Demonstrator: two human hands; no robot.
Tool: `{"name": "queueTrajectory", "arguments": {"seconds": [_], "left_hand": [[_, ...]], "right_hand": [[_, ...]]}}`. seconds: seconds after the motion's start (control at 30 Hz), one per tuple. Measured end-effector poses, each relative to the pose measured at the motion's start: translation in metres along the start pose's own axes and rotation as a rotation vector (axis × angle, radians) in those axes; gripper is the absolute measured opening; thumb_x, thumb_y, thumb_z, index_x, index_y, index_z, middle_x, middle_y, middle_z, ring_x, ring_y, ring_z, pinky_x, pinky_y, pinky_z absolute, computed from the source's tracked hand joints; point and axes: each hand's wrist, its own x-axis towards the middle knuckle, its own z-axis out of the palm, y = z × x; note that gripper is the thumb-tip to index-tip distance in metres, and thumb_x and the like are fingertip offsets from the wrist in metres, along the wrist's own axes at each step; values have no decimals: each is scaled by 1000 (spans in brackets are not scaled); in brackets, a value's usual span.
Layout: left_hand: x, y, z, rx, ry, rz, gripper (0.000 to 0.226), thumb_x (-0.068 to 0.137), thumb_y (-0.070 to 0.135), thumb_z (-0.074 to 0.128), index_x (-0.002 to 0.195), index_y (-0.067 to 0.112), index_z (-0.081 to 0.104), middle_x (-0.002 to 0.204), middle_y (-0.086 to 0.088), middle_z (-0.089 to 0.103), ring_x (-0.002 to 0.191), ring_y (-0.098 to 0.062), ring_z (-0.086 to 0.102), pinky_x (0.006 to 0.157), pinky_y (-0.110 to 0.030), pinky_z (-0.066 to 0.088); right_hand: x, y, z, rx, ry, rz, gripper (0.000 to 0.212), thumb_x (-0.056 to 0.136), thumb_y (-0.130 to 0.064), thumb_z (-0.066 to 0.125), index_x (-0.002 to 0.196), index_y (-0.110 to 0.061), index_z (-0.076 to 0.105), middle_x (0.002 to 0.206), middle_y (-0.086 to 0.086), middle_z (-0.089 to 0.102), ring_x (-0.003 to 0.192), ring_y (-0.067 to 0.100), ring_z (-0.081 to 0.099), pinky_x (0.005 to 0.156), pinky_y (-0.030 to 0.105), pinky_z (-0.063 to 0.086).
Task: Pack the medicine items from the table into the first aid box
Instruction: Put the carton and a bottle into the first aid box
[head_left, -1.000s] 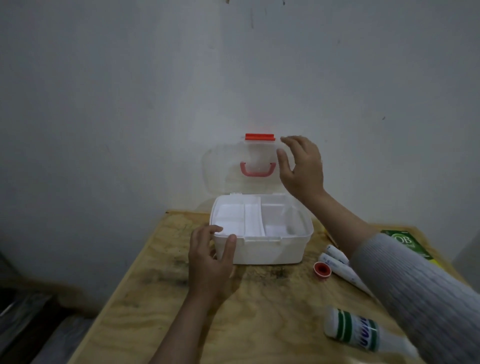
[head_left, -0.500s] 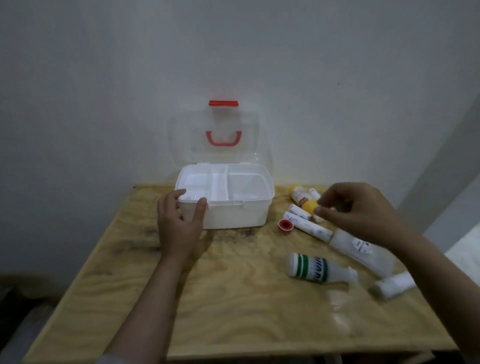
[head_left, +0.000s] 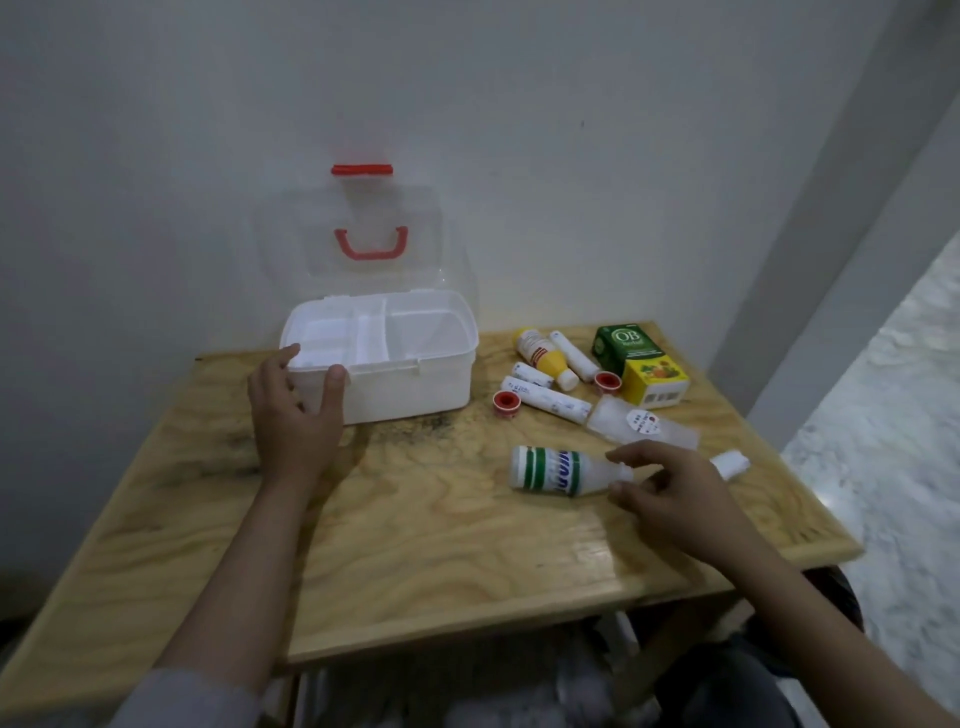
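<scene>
A white first aid box (head_left: 384, 358) stands at the back of the wooden desk (head_left: 415, 545), close to the wall, with its clear lid (head_left: 358, 228) raised upright behind it. The lid carries a red handle (head_left: 371, 244) and a red clasp (head_left: 362, 169) at its top edge. Inside, the box shows a divided white tray with nothing in it.

The left hand (head_left: 296, 415) grips the box's front left corner, thumb on the front wall and fingers curled over the rim.

The medicine items lie on the desk to the right of the box. Nearest the person is a white bottle with green bands (head_left: 558, 470), on its side. The right hand (head_left: 680, 493) is at the neck end of this bottle, thumb and forefinger spread apart on either side of it; I cannot tell whether they actually touch it. Farther back lie a yellow and white bottle (head_left: 543, 356), several white tubes (head_left: 550, 402), two small red caps (head_left: 505, 402), a clear plastic pouch with a round label (head_left: 641, 427), and a green and yellow carton (head_left: 641, 366) near the desk's far right corner. A small white roll (head_left: 731, 462) sits just beyond the right hand, near the right edge.
</scene>
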Motion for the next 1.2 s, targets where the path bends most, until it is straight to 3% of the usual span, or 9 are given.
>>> {"name": "queueTrajectory", "arguments": {"seconds": [0.1,0.2,0.37,0.57,0.7,0.83,0.97,1.13,1.2], "left_hand": [[0,1,0,4,-9,-1,54,84,41,60,126,11,49,129,-18,47,109,-29,51,81,-32,44],[0,1,-1,2,-17,-8,54,84,42,60,127,11,48,130,-18,47,109,-27,51,81,-33,45],[-1,3,-1,-4,-16,-15,55,83,42,59,127,11,48,129,-18,47,107,-22,49,80,-32,45],[-1,4,-2,-11,-19,-61,50,85,40,63,126,17,47,131,-13,45,110,-29,52,83,-44,53],[-1,4,-2,-20,-10,-69,50,84,42,63,126,21,46,131,-10,45,108,-21,50,84,-45,55],[0,5,-3,-26,-12,-70,50,84,41,63,126,21,47,129,-10,46,106,-22,50,83,-45,55],[-2,5,-3,-21,-15,-75,51,83,45,62,126,22,46,130,-9,45,108,-22,51,82,-44,56],[-1,5,-2,-10,-5,-78,50,84,45,61,126,24,44,131,-7,45,106,-15,47,83,-42,55],[0,6,-1,2,4,-89,50,84,44,61,126,24,44,131,-7,45,107,-13,45,83,-40,55]], "right_hand": [[0,0,1,70,6,17,16,75,-16,75,88,-24,69,94,-6,66,58,5,64,56,27,54],[-1,-3,0,224,-1,22,12,78,-12,72,87,-18,69,96,-1,68,56,2,66,53,17,51],[10,-20,-5,511,65,11,11,77,-6,72,88,-6,70,91,12,72,72,21,73,69,30,61],[36,-65,-19,736,171,-133,10,80,-2,68,86,-9,71,75,9,74,67,17,72,58,19,55],[67,-105,-19,554,237,-278,14,81,-11,70,94,-13,70,87,11,72,74,18,73,66,28,60],[104,-134,7,267,249,-466,16,80,-13,70,96,-15,71,98,5,64,77,15,67,71,17,56],[132,-152,30,58,120,-563,22,82,-15,68,104,-15,70,99,-1,61,73,11,63,64,7,50],[146,-159,54,-18,-67,-613,22,80,-13,70,102,-12,70,106,4,69,80,16,67,74,22,55],[146,-158,63,4,-96,-606,21,80,-11,70,101,-11,71,105,4,71,80,16,68,72,17,54]]}}
